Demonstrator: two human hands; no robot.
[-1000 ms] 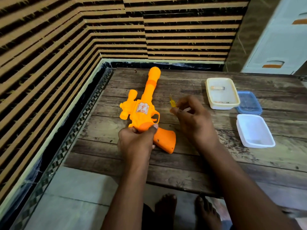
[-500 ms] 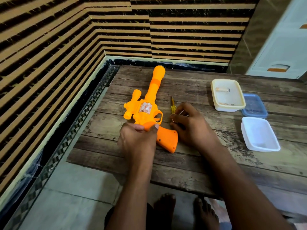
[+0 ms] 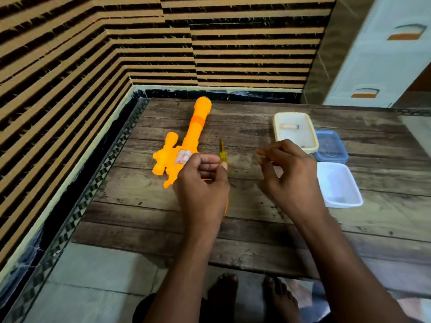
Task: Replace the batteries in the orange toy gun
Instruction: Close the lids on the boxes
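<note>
left hand [image 3: 200, 183] grip: fingers curled over the orange toy gun [image 3: 184, 145] near the bench's [image 3: 144, 194] left edge. right hand [image 3: 286, 173] grip: narrow pinch, contents too small to tell, perhaps a screw. yellow screwdriver [image 3: 223, 155] lies beside the gun. cream tray [image 3: 277, 134], blue lid [image 3: 331, 145], white tray [image 3: 349, 199] at right edge. step, judged: opening the battery cover; next, deposit the item and lift the cover.

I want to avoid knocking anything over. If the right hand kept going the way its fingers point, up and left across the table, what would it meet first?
Probably the yellow screwdriver beside the left hand; the right hand may pass above it.
</note>
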